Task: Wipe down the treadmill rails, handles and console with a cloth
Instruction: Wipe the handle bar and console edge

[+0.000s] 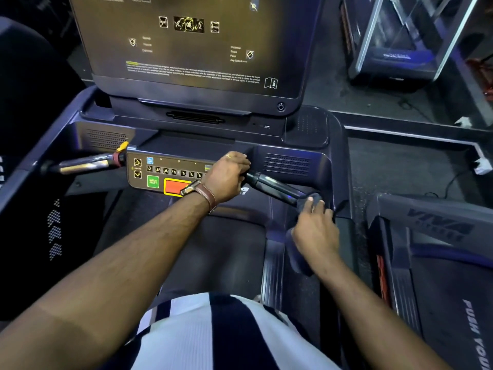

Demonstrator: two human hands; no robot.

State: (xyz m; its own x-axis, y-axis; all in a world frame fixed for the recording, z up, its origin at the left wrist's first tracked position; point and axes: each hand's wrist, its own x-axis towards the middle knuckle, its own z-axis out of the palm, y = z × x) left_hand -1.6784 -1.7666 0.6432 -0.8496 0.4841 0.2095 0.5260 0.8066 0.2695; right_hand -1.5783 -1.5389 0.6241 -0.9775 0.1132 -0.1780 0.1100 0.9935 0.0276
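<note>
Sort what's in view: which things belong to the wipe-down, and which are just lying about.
Part of the job:
cloth, held by the right hand against the right handle; left hand gripping that handle's inner end; left handle; console screen; button panel.

Just lying about:
neighbouring treadmill; white scrap on the floor; floor cable.

A neighbouring treadmill (437, 228) marked VIVA stands to the right, PUSH YOUR printed on its belt. Beyond it rises a metal-and-glass frame (405, 36). A black cable (452, 181) crosses the dark floor (400, 164) near a white plug (481, 166).
</note>
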